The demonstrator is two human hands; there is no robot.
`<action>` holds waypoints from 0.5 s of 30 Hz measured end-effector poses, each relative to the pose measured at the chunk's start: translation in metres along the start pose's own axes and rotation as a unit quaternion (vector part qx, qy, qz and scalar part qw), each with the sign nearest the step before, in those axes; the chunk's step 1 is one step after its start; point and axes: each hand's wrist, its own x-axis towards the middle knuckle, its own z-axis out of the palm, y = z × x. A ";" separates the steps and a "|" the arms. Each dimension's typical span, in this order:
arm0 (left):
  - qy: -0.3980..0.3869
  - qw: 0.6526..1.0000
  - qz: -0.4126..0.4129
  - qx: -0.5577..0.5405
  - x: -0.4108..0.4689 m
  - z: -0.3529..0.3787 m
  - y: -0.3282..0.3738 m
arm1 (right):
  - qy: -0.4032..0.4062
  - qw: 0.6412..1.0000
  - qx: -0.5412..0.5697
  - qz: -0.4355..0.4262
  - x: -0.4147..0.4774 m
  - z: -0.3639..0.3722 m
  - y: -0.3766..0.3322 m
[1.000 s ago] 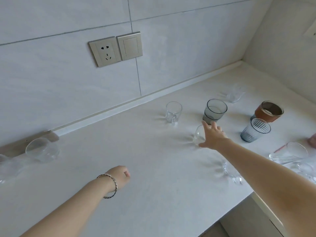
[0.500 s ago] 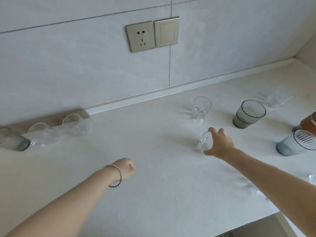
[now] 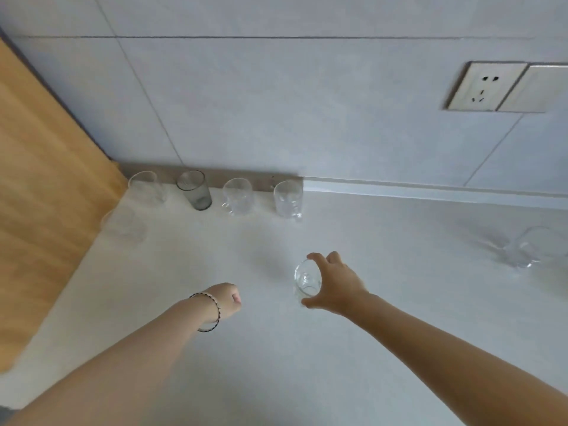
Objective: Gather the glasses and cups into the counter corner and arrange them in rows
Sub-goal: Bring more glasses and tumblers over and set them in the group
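Fingers of the right hand (image 3: 335,284) grip 1 clear glass (image 3: 305,278); the left hand (image 3: 226,301) is curled, holding nothing.

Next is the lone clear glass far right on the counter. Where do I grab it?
Grip round the side wall of the lone glass, coming from its near side: it looks upright and stands alone. Blur hides any handle. The right hand holds a small glass.

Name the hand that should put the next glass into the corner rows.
Right, probably. The right hand holds the small clear glass, with bare counter between it and the row of glasses by the wall. The left hand is a curled fist holding nothing.
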 end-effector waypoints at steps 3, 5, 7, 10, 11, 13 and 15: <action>-0.001 1.000 -0.018 -0.018 0.003 -0.019 -0.070 | -0.001 1.000 0.003 -0.004 0.033 0.027 -0.064; -0.008 0.999 -0.024 -0.028 0.006 -0.034 -0.111 | -0.002 1.000 0.013 0.003 0.056 0.044 -0.104; -0.010 0.999 -0.029 -0.031 0.012 -0.047 -0.148 | -0.002 1.000 0.026 0.012 0.081 0.058 -0.141; -0.014 0.999 -0.031 -0.040 0.020 -0.062 -0.191 | 0.012 0.998 0.059 0.033 0.122 0.074 -0.190; -0.013 0.999 -0.031 -0.044 0.023 -0.066 -0.201 | 0.022 0.996 0.074 0.040 0.135 0.077 -0.204; -0.011 0.998 -0.026 -0.049 0.029 -0.073 -0.218 | 0.043 0.994 0.091 0.046 0.159 0.083 -0.229; -0.009 0.998 -0.021 -0.058 0.035 -0.078 -0.230 | 0.066 0.993 0.093 0.044 0.181 0.087 -0.250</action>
